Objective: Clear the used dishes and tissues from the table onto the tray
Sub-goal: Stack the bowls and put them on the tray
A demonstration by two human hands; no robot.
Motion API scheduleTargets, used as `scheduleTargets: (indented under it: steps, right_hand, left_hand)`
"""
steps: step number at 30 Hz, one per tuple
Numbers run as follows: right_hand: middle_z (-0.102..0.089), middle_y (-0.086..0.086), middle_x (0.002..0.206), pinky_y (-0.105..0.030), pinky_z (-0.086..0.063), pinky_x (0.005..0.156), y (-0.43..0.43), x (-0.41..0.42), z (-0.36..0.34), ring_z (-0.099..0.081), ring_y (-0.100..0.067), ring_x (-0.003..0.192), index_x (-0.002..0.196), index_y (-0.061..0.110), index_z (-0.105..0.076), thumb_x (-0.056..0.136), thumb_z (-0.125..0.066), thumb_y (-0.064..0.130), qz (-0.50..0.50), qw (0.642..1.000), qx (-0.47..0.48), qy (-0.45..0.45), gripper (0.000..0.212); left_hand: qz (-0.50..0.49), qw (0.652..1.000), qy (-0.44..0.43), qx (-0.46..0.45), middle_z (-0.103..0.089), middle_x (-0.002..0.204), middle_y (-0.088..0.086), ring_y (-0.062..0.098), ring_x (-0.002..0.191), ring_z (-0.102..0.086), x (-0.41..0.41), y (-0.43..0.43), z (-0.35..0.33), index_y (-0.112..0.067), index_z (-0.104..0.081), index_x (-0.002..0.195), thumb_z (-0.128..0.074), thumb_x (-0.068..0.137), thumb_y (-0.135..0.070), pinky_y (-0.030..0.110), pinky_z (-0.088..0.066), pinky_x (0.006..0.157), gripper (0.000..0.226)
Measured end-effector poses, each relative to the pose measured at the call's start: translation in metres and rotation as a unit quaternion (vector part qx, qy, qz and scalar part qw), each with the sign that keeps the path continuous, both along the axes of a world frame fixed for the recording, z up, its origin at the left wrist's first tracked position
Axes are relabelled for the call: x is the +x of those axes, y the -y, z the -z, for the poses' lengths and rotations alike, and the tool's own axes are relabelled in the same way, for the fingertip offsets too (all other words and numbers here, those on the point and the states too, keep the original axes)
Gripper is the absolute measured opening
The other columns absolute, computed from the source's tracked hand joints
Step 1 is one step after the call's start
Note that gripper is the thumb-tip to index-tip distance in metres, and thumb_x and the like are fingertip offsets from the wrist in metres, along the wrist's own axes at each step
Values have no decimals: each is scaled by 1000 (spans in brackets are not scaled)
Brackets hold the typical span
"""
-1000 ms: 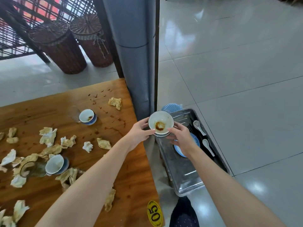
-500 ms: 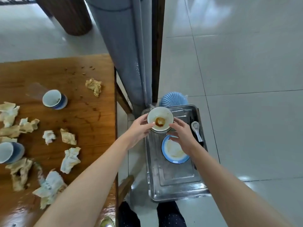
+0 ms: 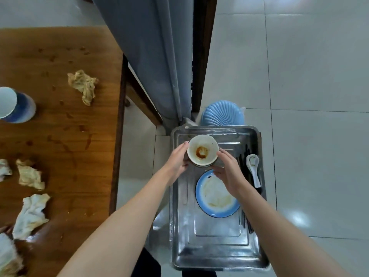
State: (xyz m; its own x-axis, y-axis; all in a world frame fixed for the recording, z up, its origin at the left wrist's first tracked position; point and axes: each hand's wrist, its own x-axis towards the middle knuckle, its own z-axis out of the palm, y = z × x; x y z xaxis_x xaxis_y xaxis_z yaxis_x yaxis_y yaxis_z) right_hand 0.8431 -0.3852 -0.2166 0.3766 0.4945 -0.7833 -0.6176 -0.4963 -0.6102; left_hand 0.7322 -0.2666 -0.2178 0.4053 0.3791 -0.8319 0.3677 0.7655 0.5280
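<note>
Landmark: the steel tray (image 3: 211, 244) is taken as reference for every place below.
Bowl: a sauce-stained white bowl (image 3: 203, 152) is held over the tray's far end. Whether it already touches the tray's bed cannot be told.
Left hand: the left hand (image 3: 176, 161) is wrapped round the bowl's left wall.
Right hand: the right hand (image 3: 229, 172) is curled against the bowl's right and near side.
Done: a blue-rimmed plate (image 3: 217, 198) at the tray's middle, and a white soup spoon (image 3: 253, 166) and dark chopsticks (image 3: 244, 218) along its right side, are already loaded.
Left: on the wooden table (image 3: 60, 136), left of the tray, a blue-and-white cup (image 3: 14, 105) and crumpled tissues (image 3: 82, 86) are yet to be cleared. The task is judged well short of finished.
Orientation: the bowl is kept mouth up and nearly level. Being round, it has no long axis sideways, and its own axis is taken as vertical.
</note>
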Motion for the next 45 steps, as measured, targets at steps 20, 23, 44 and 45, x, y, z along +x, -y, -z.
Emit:
scheduleTargets:
  steps: [20,23,44,45]
  right_hand:
    - [-57,-6,129,-41,-43,103,-14,15,91,-56,-21,117,134,19,-44,97,-49,35,1,999,-16,-35,40]
    - [-57,-5,130,-38,-42,103,-13,13,85,-54,-20,118,140,17,-42,98,-47,36,-26,999,-11,-37,46]
    - [-59,2,117,-12,-43,67,-27,-19,-114,-58,-13,103,133,19,-51,86,-67,7,-46,979,19,197,50]
    - [-61,0,117,-13,-43,68,-28,-24,-125,-59,-12,103,132,18,-52,87,-67,7,-46,978,25,202,49]
  left_hand:
    - [-2,1000,-9,7,-55,132,5,22,126,-50,13,1,61,-21,-46,130,-29,104,-38,39,-37,110,35]
    - [10,1000,-21,-1,-51,138,3,21,129,-46,10,3,55,-21,-40,138,-29,103,-43,40,-33,112,42]
    - [98,977,-34,187,-56,132,-2,14,115,-53,-52,-25,-109,-29,-42,138,-58,93,-6,33,-46,87,53]
    - [99,975,-32,194,-57,130,-3,14,115,-54,-60,-27,-119,-28,-42,138,-59,93,-6,32,-45,85,54]
